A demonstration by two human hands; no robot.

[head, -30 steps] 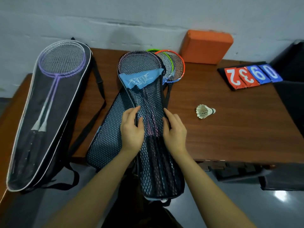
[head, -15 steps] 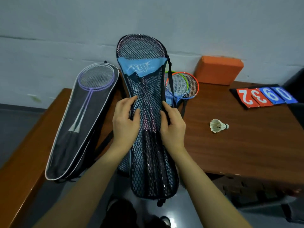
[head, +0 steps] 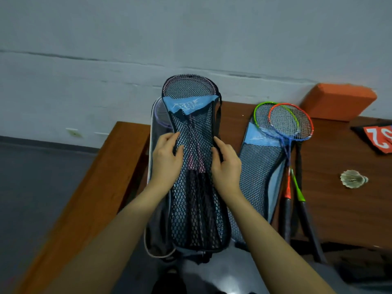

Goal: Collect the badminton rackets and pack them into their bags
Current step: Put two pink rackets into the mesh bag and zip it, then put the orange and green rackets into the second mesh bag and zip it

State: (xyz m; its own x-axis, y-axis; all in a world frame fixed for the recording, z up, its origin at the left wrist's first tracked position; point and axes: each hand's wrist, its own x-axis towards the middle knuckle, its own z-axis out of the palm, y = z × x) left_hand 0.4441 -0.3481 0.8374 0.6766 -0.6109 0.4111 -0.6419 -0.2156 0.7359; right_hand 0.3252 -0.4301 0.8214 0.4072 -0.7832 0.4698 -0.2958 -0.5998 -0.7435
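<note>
**Packed mesh bag held over clear-front bag; second pair not yet bagged**

Head view. We find the left hand [head: 167,160] and the right hand [head: 226,164] each grasping a side edge of the packed mesh bag [head: 195,209] at its waist, fingers curled into the netting. The bag is held above the left end of the table [head: 350,209], in front of the clear-front bag [head: 158,115], which lies mostly hidden behind it. Its long axis runs near-upright in the picture, the racket heads pointing up and away toward the wall, the handles toward us.

To the right, well apart from the hands, the orange racket [head: 290,124] and green racket [head: 265,113] lie across an empty mesh bag [head: 258,166], heads away, handles overhanging the near table edge. A shuttlecock [head: 353,179] sits further right.

Risks, in our judgement: whether the top of the held bag is closed cannot be told, so tipping it head-down could let the rackets slide out. The overhanging handles could be knocked to the floor by a passing forearm. Setting the bag down carelessly could press on the strings beneath.
</note>
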